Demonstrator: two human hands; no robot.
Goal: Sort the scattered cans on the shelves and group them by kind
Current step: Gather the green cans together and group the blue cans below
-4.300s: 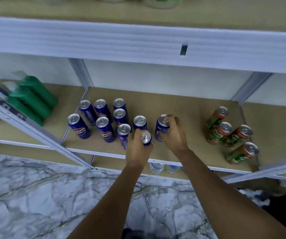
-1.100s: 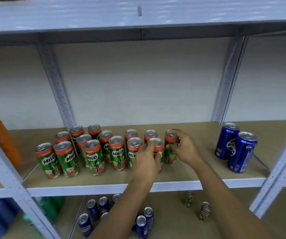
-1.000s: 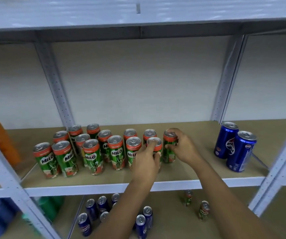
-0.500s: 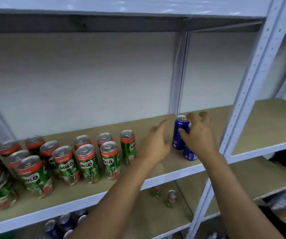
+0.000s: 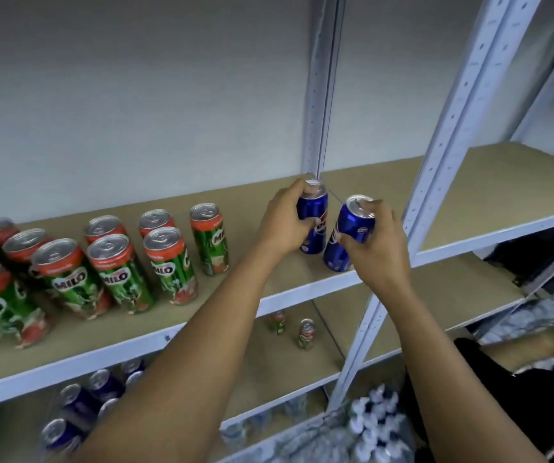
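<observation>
"MILO" on green-and-red cans (image 5: 68, 279); blue cans (image 5: 312, 225) lettering partly hidden.

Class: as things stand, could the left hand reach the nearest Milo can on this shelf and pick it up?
Probably not yet. The left hand already grips a blue Pepsi can, so it has no free fingers. The nearest Milo can stands upright just to its left, with bare shelf between them.

Glossy metal blue cans (image 5: 312, 215) (silvery lids) on matt fibreboard shelf (image 5: 469, 195).

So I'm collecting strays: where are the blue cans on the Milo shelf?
Right end of that shelf, one blue can in the left hand, one in the right hand.
</observation>
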